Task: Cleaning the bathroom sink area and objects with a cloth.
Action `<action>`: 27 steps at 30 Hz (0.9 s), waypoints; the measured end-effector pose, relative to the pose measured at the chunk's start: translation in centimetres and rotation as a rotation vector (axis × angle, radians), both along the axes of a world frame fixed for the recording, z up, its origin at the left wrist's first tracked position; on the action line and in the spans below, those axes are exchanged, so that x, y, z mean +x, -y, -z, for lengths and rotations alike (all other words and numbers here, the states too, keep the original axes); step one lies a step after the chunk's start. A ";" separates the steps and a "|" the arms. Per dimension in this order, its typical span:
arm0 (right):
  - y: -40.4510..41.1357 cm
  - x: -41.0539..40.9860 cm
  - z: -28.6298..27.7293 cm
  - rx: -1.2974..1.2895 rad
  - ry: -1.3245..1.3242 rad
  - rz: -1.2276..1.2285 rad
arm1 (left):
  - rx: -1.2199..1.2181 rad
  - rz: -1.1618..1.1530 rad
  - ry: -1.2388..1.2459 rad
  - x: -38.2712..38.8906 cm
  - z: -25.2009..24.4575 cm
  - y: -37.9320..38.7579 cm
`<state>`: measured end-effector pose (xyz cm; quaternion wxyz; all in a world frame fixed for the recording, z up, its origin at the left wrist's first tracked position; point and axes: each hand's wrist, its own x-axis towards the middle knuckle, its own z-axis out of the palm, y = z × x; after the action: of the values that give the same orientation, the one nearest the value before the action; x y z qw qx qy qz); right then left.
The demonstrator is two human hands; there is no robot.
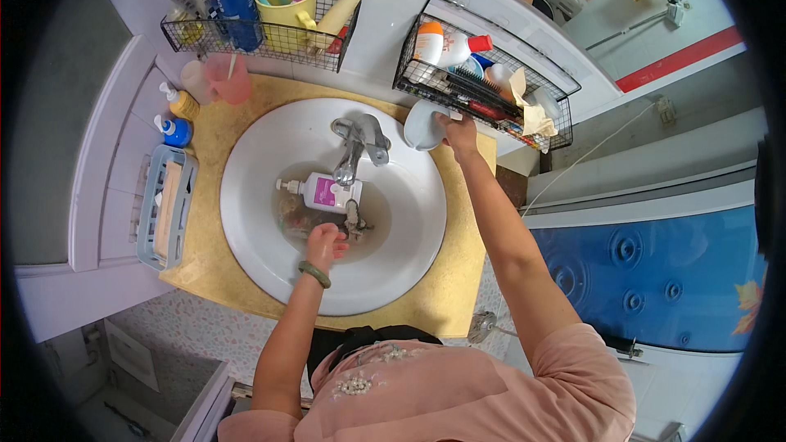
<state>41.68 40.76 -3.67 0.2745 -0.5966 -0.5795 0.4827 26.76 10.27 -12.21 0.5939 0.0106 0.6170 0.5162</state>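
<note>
My right hand [460, 135] grips a pale cup [424, 125] at the back right rim of the white washbasin [405, 239], just under a wire basket. Over the basin's water, my left hand [327, 243] hangs with loosely bent fingers and holds nothing visible. A green bangle [315, 274] circles that wrist. Cloudy water [376, 221] stands in the basin. In it lies a white pump bottle [330, 191] with a pink label, on its side. Beside the bottle is a grey, ragged item [353, 221] that I cannot identify. Other submerged things are blurred by the water.
A chrome faucet [359, 144] rises over the basin. Wire baskets with bottles and brushes hang on the wall, one left [295, 52], one right [424, 83]. Pump bottles [183, 104], a pink cup [228, 80] and a blue-grey plastic basket [147, 221] line the yellow counter's [206, 221] left side.
</note>
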 end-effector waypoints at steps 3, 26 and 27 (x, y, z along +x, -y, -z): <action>0.3 0.1 -0.2 0.064 0.007 0.006 | -0.036 -0.021 -0.080 -1.5 0.8 0.5; 9.8 6.5 3.3 0.405 -0.039 0.081 | 0.158 0.756 -1.620 -2.8 2.1 -1.7; 11.9 5.4 2.9 0.341 -0.044 0.047 | -0.084 0.537 -1.573 -4.3 3.0 -1.6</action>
<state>47.11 28.81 -6.57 0.3956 -0.5439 -0.6328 0.3837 22.47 11.85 -15.18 0.0924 0.4928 0.8473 0.1752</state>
